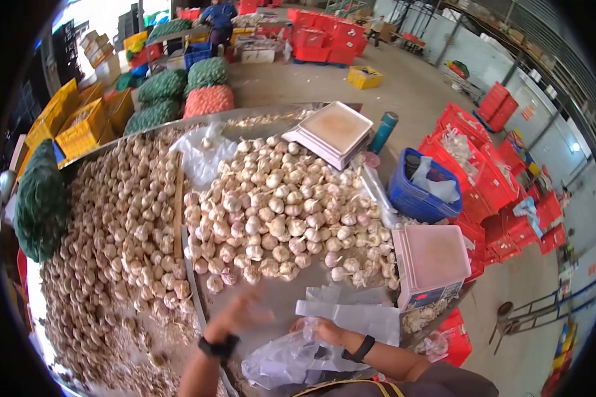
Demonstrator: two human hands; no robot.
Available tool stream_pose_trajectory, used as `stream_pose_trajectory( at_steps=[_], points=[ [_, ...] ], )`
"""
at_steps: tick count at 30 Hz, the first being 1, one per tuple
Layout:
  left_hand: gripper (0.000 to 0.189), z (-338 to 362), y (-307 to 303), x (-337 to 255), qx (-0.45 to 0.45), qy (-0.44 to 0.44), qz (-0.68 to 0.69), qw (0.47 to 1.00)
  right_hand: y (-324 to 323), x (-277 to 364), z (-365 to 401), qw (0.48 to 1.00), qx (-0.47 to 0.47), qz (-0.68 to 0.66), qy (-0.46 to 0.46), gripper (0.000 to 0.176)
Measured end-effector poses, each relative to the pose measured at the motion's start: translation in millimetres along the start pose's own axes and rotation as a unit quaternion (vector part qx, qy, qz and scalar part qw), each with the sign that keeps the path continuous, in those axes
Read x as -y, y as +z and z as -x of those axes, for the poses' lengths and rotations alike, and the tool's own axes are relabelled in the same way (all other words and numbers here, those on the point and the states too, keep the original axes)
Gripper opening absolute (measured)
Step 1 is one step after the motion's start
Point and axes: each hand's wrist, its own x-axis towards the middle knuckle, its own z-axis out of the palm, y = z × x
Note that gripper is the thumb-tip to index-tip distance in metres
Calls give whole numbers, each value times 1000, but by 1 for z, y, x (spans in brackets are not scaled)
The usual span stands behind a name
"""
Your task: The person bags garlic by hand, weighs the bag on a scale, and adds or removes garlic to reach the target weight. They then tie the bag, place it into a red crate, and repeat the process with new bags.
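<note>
A heap of pale garlic bulbs point(278, 205) covers the metal table point(258, 301). My left hand point(242, 314), blurred by motion, is over the table just below the heap, with nothing visible in it and its fingers apart. My right hand point(321, 329) is closed on a clear plastic bag point(278, 360) that hangs crumpled near my body. Flat plastic bags point(371, 321) lie beside and under it. A pink scale point(432, 261) stands to the right of the heap. Another clear bag point(205, 155) with a bulb in it rests at the far left of the heap.
A wooden divider point(178, 205) separates off darker garlic point(112, 218) on the left. A second scale point(334, 129), a teal bottle point(384, 132) and a blue basket point(420, 198) line the far right. Red crates point(480, 172) stand beyond. A person in blue point(218, 16) is in the background.
</note>
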Motion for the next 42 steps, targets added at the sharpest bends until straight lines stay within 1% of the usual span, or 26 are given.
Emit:
stream_pose_trajectory(
  at_steps=[1,3,6,9,10,12,14,17,18,19,20,21,22,23,24,26,30,33,34,35,37,38,39,40,41,42],
  points=[
    [60,29,32,-10,12,-19,70,997,1,3,-1,999,-37,-14,30,28],
    [56,53,53,-54,70,-42,-68,994,5,8,-1,995,-73,-31,58,27],
    [35,106,79,-32,4,-275,-149,950,11,10,2,990,-126,-57,8,27],
    [26,133,65,-39,-111,-374,-252,886,2,9,6,993,-117,22,3,28],
    [23,147,59,-27,-163,-352,-255,886,-1,6,7,993,-113,23,8,28],
    [21,191,63,46,-299,-340,-13,891,-6,-1,8,986,-101,121,57,29],
    [22,193,51,33,-390,-360,341,776,-14,-19,4,988,-114,29,102,30],
    [42,199,44,9,-302,-252,645,655,-25,-38,-2,971,-109,-143,159,35],
    [50,197,47,9,-343,-281,651,616,-23,-40,-2,956,-93,-224,163,36],
    [49,203,48,5,-299,-286,489,768,-23,-41,-2,953,-84,-245,158,35],
    [43,198,35,-12,-263,-290,533,750,-22,-38,-3,948,-75,-268,154,33],
    [28,193,35,-14,-274,-421,359,787,-23,-34,-4,944,-93,-271,165,30],
    [17,190,30,-20,-222,-448,127,857,-22,-32,-6,940,-109,-273,172,28],
    [9,197,36,-8,-196,-454,-89,865,-22,-32,-7,936,-107,-278,189,28],
    [5,195,41,-12,-221,-430,-194,853,-22,-32,-8,945,-133,-250,164,27],
    [4,184,43,-24,-275,-428,-295,809,-19,-30,-9,953,-158,-217,138,26],
    [13,183,41,-9,-297,-483,-319,759,-4,-18,-12,962,-161,-204,78,21],
    [20,206,36,23,-342,-457,113,814,-20,-27,-14,958,-179,-210,73,18],
    [21,205,32,12,-369,-420,379,737,-27,-31,-12,958,-180,-211,76,18],
    [27,217,43,20,-353,-333,334,808,-24,-28,-9,956,-173,-222,85,23],
    [36,233,52,49,-240,-193,742,596,-34,-36,-7,955,-91,-261,107,29],
    [39,212,54,27,-335,-304,711,538,-27,-29,-5,946,-117,-269,139,28],
    [42,205,56,12,-377,-305,678,552,-34,-34,-7,934,-62,-320,149,27],
    [34,217,66,29,-343,-297,513,729,-43,-41,-11,926,26,-350,136,24],
    [33,193,54,0,-365,-300,685,554,-41,-41,-11,914,74,-386,103,23],
    [33,198,54,2,-369,-287,676,570,-26,-23,-4,915,-15,-391,100,22]
  ],
)
